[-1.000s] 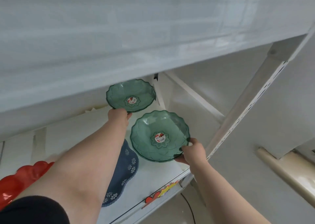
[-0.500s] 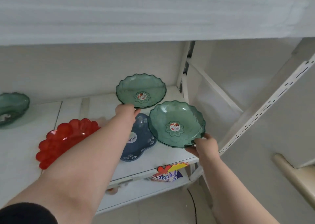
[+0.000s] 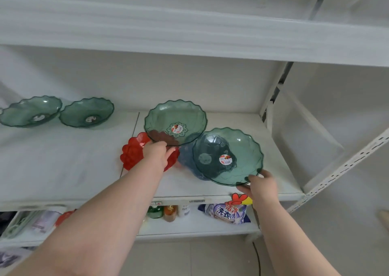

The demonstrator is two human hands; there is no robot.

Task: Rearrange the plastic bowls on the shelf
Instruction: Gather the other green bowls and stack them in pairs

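Your left hand (image 3: 156, 152) has its fingers (image 3: 168, 149) closed on the near rim of a green bowl (image 3: 175, 122), which is tipped so that its open face turns toward you and overlaps the red bowl (image 3: 132, 152) lying flat on the shelf (image 3: 63, 166) beneath it. Your right hand (image 3: 262, 186) pinches the near-right rim of a second green bowl (image 3: 228, 156), thumb on top, fingers (image 3: 242, 189) under the edge; this bowl tilts the same way, face up and toward you, and the blue bowl (image 3: 187, 160) shows through and beside it. Each held bowl is round with a scalloped rim, so it has no long axis; each carries a sticker at the centre of its floor.

Farther left on the same shelf, two more green bowls (image 3: 31, 111) (image 3: 87, 112) sit side by side near the back wall, well apart from your hands, rims close to touching.

Count: four green bowls, one red, one blue.

The shelf is a white board in a white metal rack, with a slotted upright (image 3: 345, 164) at the right and another white shelf above. On the lower shelf (image 3: 200, 227) stand small bottles (image 3: 169, 212) and a purple-and-white detergent bag (image 3: 226, 212); a red-and-yellow tag (image 3: 241, 200) hangs on the shelf edge. Pale floor tiles show below.
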